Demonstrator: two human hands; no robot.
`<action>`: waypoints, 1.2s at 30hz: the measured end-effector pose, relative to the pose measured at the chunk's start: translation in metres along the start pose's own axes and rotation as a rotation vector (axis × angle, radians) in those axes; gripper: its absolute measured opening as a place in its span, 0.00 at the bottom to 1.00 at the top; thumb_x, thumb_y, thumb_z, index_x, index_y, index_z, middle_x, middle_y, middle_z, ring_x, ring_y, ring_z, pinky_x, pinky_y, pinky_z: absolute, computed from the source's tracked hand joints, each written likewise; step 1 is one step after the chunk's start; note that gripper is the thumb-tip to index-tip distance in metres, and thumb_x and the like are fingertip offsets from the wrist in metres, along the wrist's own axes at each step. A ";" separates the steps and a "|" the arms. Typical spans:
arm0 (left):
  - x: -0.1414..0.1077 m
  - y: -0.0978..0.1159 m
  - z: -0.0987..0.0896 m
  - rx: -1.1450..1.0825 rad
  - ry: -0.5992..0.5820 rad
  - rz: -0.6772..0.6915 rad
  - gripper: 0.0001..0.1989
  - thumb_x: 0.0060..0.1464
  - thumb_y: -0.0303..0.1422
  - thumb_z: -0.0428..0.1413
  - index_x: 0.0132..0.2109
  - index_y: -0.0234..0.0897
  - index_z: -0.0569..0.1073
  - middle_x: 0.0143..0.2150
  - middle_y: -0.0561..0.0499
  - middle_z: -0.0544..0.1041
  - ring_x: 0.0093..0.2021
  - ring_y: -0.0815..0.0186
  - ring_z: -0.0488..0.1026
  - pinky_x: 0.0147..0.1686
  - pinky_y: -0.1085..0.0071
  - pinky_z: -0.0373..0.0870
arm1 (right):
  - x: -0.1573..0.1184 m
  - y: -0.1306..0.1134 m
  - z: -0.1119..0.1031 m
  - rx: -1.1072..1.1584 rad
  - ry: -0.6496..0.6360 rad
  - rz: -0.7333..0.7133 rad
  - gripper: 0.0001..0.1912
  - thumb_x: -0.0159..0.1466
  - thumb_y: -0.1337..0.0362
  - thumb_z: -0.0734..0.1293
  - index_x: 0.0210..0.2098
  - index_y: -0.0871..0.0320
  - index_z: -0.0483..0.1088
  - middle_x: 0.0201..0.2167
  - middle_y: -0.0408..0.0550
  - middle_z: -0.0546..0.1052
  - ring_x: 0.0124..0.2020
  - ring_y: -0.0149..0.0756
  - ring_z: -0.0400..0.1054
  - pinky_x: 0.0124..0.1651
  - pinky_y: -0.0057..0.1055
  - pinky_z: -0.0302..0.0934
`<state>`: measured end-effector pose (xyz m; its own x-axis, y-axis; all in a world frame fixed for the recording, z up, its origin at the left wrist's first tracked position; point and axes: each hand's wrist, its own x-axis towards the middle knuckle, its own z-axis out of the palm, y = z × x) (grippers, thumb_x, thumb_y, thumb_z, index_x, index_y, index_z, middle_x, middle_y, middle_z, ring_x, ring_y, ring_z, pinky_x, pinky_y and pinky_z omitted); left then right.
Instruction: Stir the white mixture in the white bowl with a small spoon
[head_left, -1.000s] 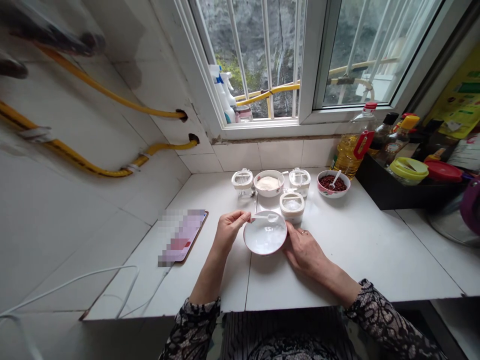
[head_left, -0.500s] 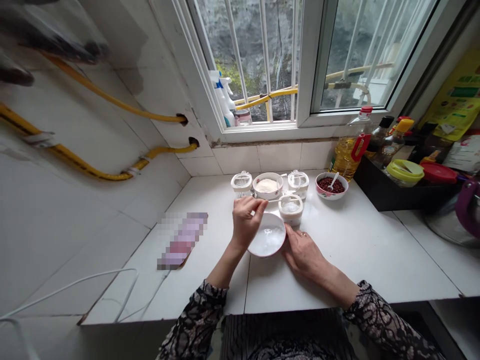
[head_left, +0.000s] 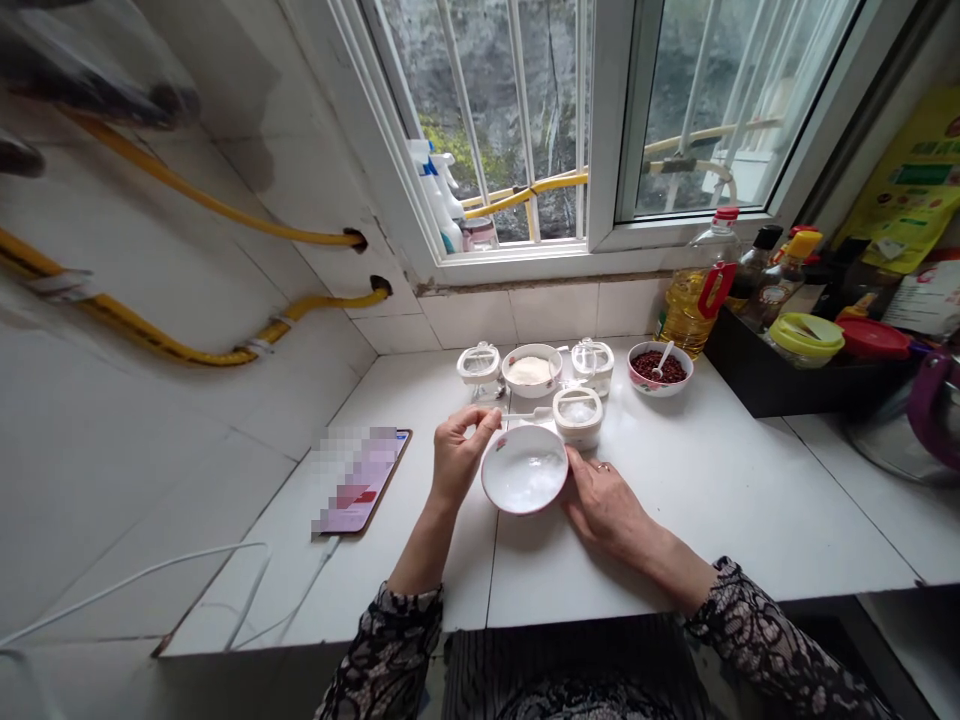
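Note:
My left hand (head_left: pixel 457 455) pinches the handle end of a small white spoon (head_left: pixel 519 416), whose far end points right toward a square lidded jar (head_left: pixel 578 420) of white contents. Below the spoon is a white bowl (head_left: pixel 525 482) with a pink rim and a flower inside, tilted toward me. The fingers of my right hand (head_left: pixel 606 502) grip that bowl at its right side. Whether the spoon touches the jar I cannot tell. Behind stand a bowl of white powder (head_left: pixel 532 372), a left clear jar (head_left: pixel 480 368) and a right clear jar (head_left: pixel 592 366).
A bowl of dark red beans (head_left: pixel 659 371) with a white spoon stands further right, before an oil bottle (head_left: pixel 694 300). A black box (head_left: pixel 772 385) holds several bottles and tubs. On the left lies a phone (head_left: pixel 367 485) with a white cable (head_left: pixel 309 590). The counter's front edge is near me.
My left hand has moved left, drawing the spoon with it and uncovering more of the bowl. My right hand stays at the bowl's right side. The view has shifted slightly.

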<state>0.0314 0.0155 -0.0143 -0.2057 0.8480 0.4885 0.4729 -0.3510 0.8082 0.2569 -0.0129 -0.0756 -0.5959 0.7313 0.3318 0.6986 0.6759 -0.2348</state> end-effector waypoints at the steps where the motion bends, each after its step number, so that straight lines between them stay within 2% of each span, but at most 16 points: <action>1: 0.000 -0.002 -0.005 -0.006 -0.036 -0.040 0.15 0.54 0.40 0.57 0.22 0.39 0.72 0.22 0.54 0.73 0.27 0.66 0.70 0.33 0.70 0.65 | 0.000 0.000 0.000 -0.001 0.003 0.000 0.40 0.61 0.69 0.61 0.69 0.70 0.39 0.48 0.63 0.75 0.43 0.51 0.69 0.46 0.44 0.67; 3: -0.002 -0.006 -0.014 0.007 -0.112 -0.084 0.15 0.52 0.41 0.57 0.21 0.39 0.72 0.21 0.54 0.72 0.26 0.66 0.69 0.31 0.71 0.65 | 0.000 0.000 0.000 -0.001 0.009 -0.004 0.41 0.61 0.69 0.61 0.69 0.70 0.39 0.48 0.63 0.74 0.44 0.51 0.69 0.47 0.44 0.67; 6: -0.004 -0.012 -0.020 0.070 -0.194 -0.071 0.15 0.52 0.41 0.56 0.22 0.38 0.73 0.22 0.54 0.74 0.26 0.66 0.69 0.33 0.70 0.65 | -0.001 0.001 0.001 0.008 0.013 -0.007 0.42 0.61 0.69 0.61 0.69 0.70 0.38 0.48 0.63 0.75 0.45 0.51 0.69 0.48 0.45 0.67; 12: -0.010 -0.014 -0.009 0.277 -0.291 0.074 0.15 0.56 0.37 0.56 0.22 0.38 0.74 0.22 0.54 0.76 0.26 0.67 0.69 0.39 0.66 0.62 | -0.001 0.003 0.002 0.004 0.028 -0.018 0.41 0.61 0.69 0.61 0.69 0.70 0.38 0.48 0.64 0.75 0.45 0.52 0.69 0.47 0.47 0.67; 16: -0.013 -0.011 -0.002 0.348 -0.315 0.116 0.14 0.56 0.35 0.57 0.23 0.38 0.74 0.23 0.53 0.77 0.28 0.66 0.70 0.40 0.65 0.62 | 0.000 0.002 0.002 0.011 0.029 -0.019 0.40 0.62 0.69 0.61 0.69 0.70 0.40 0.48 0.64 0.75 0.44 0.52 0.70 0.46 0.47 0.68; 20: -0.014 -0.009 -0.001 0.328 -0.341 0.116 0.14 0.57 0.34 0.57 0.23 0.39 0.74 0.24 0.54 0.76 0.28 0.66 0.70 0.41 0.65 0.62 | -0.001 0.001 0.000 0.014 0.021 -0.008 0.40 0.61 0.69 0.61 0.69 0.68 0.40 0.47 0.62 0.75 0.44 0.51 0.70 0.47 0.46 0.67; 26: -0.014 -0.010 -0.002 0.251 -0.315 0.069 0.15 0.58 0.36 0.55 0.23 0.38 0.73 0.23 0.54 0.76 0.28 0.67 0.69 0.40 0.66 0.62 | -0.001 0.002 0.003 -0.005 0.026 -0.012 0.40 0.62 0.69 0.61 0.68 0.70 0.41 0.47 0.63 0.75 0.44 0.51 0.70 0.46 0.45 0.68; 32: -0.012 -0.008 -0.004 0.147 -0.352 0.033 0.17 0.57 0.39 0.54 0.23 0.38 0.73 0.23 0.53 0.76 0.26 0.67 0.68 0.33 0.70 0.63 | -0.001 0.003 0.003 0.004 0.039 -0.018 0.41 0.61 0.69 0.62 0.69 0.69 0.40 0.47 0.62 0.75 0.44 0.49 0.69 0.47 0.45 0.67; 36: -0.013 -0.004 -0.003 0.146 -0.373 0.047 0.17 0.56 0.39 0.54 0.22 0.38 0.73 0.21 0.53 0.74 0.25 0.67 0.67 0.33 0.70 0.63 | -0.001 0.002 0.001 0.009 0.035 -0.020 0.42 0.62 0.69 0.62 0.69 0.69 0.40 0.47 0.62 0.75 0.44 0.49 0.69 0.47 0.44 0.67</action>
<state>0.0297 0.0051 -0.0230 0.1319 0.9277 0.3494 0.5969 -0.3557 0.7192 0.2589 -0.0121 -0.0777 -0.5955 0.7142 0.3679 0.6831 0.6911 -0.2360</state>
